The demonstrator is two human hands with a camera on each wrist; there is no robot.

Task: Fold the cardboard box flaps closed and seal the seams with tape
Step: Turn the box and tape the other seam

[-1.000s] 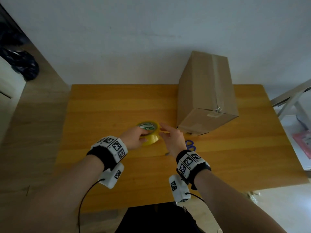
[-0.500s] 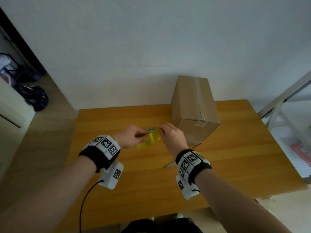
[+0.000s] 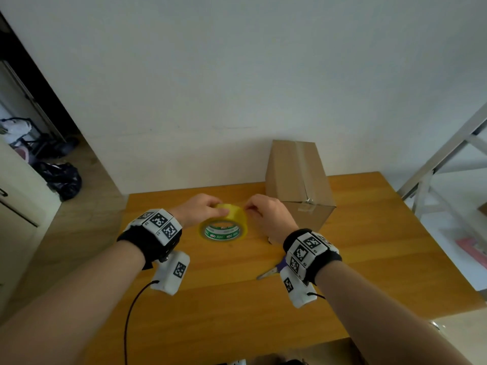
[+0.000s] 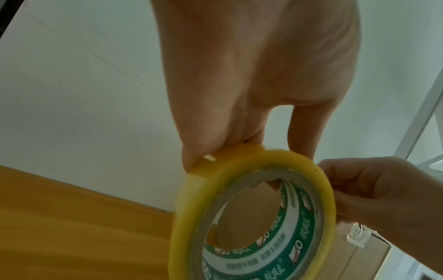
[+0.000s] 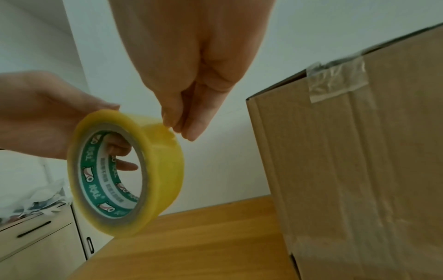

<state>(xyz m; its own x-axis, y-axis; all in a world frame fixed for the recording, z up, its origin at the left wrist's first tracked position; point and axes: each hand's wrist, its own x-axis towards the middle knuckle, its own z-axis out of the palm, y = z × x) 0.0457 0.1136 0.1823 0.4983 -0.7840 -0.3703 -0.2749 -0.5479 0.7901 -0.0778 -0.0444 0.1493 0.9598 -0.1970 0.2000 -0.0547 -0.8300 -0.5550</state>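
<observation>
While the left hand (image 3: 200, 210) grips the tape roll (image 3: 224, 226) above the worktop (image 3: 369, 259), the right hand (image 3: 266, 214) pinches its free end; cardboard box (image 3: 297, 185) stands just right, nearer that hand.

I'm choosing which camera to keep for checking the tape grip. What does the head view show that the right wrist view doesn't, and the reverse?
Only the head view shows the scissors lying on the table under the right wrist, and both wristbands. Only the right wrist view shows the left hand with fingers through the tape roll core, and the right hand fingertips pinching at the roll's rim. Both show the roll held off the table and the taped cardboard box.
</observation>
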